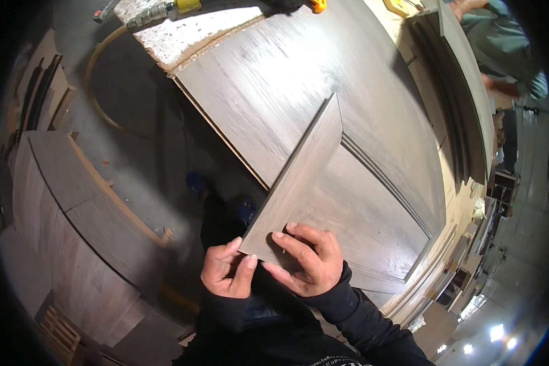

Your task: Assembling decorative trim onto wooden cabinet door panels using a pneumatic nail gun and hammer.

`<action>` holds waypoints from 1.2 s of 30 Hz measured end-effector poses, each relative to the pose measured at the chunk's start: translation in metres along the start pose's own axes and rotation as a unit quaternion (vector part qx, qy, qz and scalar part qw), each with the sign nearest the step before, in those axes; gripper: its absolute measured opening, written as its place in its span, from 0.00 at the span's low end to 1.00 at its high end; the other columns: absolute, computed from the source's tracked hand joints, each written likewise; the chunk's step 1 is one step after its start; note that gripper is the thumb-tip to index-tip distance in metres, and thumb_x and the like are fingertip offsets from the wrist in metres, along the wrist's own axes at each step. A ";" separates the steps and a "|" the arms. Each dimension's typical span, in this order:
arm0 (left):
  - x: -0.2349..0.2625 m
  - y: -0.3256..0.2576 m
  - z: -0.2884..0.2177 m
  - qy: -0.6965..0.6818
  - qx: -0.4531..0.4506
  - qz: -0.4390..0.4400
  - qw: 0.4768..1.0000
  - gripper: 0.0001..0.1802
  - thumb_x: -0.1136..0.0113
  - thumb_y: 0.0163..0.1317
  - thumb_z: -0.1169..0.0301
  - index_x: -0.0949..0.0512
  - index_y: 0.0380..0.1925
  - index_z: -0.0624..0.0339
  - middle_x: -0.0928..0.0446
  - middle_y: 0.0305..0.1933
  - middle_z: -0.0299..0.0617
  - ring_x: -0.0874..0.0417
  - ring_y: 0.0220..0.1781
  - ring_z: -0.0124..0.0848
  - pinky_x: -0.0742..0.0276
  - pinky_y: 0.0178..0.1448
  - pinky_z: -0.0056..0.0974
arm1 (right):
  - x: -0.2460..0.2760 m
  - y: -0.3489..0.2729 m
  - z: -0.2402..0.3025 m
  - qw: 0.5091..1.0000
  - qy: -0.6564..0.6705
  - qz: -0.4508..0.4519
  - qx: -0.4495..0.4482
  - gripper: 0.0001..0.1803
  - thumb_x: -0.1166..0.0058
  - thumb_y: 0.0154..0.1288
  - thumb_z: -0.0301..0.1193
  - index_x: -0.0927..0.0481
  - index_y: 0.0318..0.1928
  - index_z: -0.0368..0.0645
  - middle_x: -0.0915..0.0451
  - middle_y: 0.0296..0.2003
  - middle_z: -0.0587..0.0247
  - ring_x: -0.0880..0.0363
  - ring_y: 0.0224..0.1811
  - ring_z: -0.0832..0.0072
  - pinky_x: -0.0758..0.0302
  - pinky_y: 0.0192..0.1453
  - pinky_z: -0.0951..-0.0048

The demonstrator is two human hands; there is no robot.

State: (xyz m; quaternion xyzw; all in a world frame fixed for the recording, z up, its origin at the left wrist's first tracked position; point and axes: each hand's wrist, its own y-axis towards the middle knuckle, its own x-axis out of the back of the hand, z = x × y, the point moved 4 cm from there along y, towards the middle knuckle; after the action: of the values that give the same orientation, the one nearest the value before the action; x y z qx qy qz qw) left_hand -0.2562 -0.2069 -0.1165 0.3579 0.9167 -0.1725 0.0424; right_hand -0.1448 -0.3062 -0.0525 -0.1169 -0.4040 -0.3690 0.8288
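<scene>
A brown-grey wood-grain cabinet door [305,165] with a mitred frame and a recessed centre panel lies tilted before me. At its near left corner, my left hand [229,268] pinches the edge between thumb and bent fingers. My right hand [310,259] is on the near frame rail just to the right, its fingers curled on the face and its thumb at the near edge. Part of the grip is hidden under the fingers. Beneath and beyond the door spreads a larger wood-grain board [238,73].
A hose with a metal coupling [152,15] lies on a speckled block at the far left. Stacked panels [463,91] stand at the right, near another person's arm [500,88]. Left of me are more wood-grain boards [79,226]; a workshop floor shows between.
</scene>
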 end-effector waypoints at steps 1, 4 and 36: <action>-0.003 0.000 -0.002 -0.042 0.013 0.012 0.999 0.15 0.43 0.57 0.81 0.31 0.44 0.64 0.23 0.38 0.43 0.24 0.37 0.22 0.28 0.43 0.28 | 0.000 0.000 0.001 1.000 -0.008 0.003 0.002 0.24 0.33 0.44 0.33 0.21 0.46 0.46 0.25 0.42 0.58 0.27 0.32 0.70 0.29 0.35 0.73; -0.001 0.002 -0.001 0.001 -0.007 0.041 0.999 0.16 0.44 0.57 0.82 0.35 0.45 0.64 0.23 0.39 0.46 0.22 0.37 0.24 0.27 0.43 0.29 | -0.001 0.001 0.003 1.000 -0.022 0.009 0.005 0.23 0.33 0.45 0.34 0.20 0.45 0.47 0.24 0.40 0.59 0.28 0.31 0.71 0.30 0.34 0.74; 0.004 0.007 -0.001 0.007 0.019 0.081 0.997 0.19 0.43 0.57 0.81 0.30 0.50 0.70 0.23 0.44 0.53 0.22 0.45 0.32 0.29 0.53 0.35 | -0.005 -0.009 -0.004 0.999 0.014 -0.017 -0.023 0.25 0.29 0.39 0.33 0.19 0.43 0.46 0.28 0.43 0.56 0.27 0.32 0.71 0.29 0.33 0.76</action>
State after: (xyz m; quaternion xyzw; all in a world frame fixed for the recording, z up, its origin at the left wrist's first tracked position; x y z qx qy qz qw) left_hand -0.2544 -0.1992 -0.1179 0.4328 0.8815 -0.1837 0.0430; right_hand -0.1508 -0.3113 -0.0598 -0.1242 -0.3858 -0.3940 0.8250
